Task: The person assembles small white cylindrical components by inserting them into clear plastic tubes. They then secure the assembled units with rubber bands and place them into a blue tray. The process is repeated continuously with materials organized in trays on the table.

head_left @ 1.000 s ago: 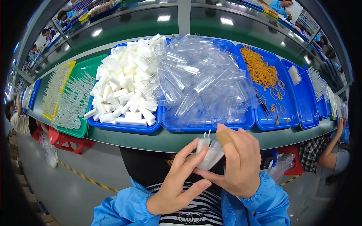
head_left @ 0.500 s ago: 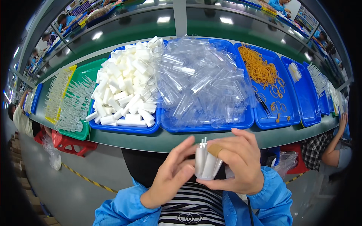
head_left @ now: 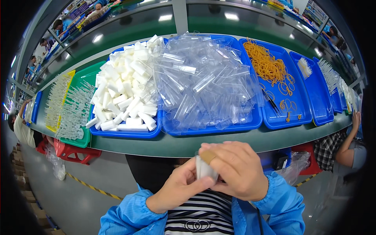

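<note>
Between my two hands, in front of my striped shirt, is a small bundle [head_left: 205,169] of whitish pieces that looks wrapped in transparent plastic. My left hand [head_left: 176,188] grips its near left side, with the thumb pressed along the lower face. My right hand [head_left: 239,170] closes over it from the right and above; a tan band circles one of its fingers. Much of the bundle is hidden by the fingers. Just beyond the hands, a blue tray [head_left: 211,131] is heaped with transparent plastic sleeves [head_left: 207,82].
A pile of white foam pieces [head_left: 125,98] fills another tray on the left. Green tray [head_left: 84,141] holds thin translucent parts. Rightward, a blue tray [head_left: 274,121] carries orange rubber bands [head_left: 266,64] and dark tweezers [head_left: 271,102]. A person's arm [head_left: 349,135] shows at far right.
My left hand, apart from the bundle earlier, has closed on it. My right hand has moved over its top, and the two thin prongs there are now covered.
</note>
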`<action>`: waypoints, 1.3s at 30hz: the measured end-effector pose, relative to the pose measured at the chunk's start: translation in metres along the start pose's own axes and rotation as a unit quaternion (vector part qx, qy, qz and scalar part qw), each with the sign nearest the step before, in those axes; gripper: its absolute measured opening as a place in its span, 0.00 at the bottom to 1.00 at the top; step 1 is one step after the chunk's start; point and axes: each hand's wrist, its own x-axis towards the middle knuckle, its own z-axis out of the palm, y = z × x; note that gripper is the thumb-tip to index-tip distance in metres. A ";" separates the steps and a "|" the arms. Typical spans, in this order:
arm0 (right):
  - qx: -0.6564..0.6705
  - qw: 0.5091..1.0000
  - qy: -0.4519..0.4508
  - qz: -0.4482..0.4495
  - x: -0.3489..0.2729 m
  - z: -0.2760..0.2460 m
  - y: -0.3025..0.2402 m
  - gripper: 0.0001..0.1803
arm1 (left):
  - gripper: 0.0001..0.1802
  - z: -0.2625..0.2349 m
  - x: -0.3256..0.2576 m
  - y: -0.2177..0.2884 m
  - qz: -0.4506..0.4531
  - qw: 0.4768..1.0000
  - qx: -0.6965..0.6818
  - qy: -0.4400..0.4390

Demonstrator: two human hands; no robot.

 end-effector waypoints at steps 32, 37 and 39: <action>0.088 0.996 -0.018 -0.015 -0.014 -0.015 0.014 0.35 | 0.35 -0.003 0.034 -0.010 -0.150 0.968 -0.148 -0.136; 0.198 0.977 -0.040 0.065 -0.004 -0.073 0.063 0.40 | 0.09 0.008 0.054 0.003 -0.056 0.980 -0.124 -0.146; 0.018 0.979 0.088 0.185 -0.014 -0.089 0.110 0.19 | 0.08 0.011 0.053 0.016 -0.068 0.989 -0.092 -0.094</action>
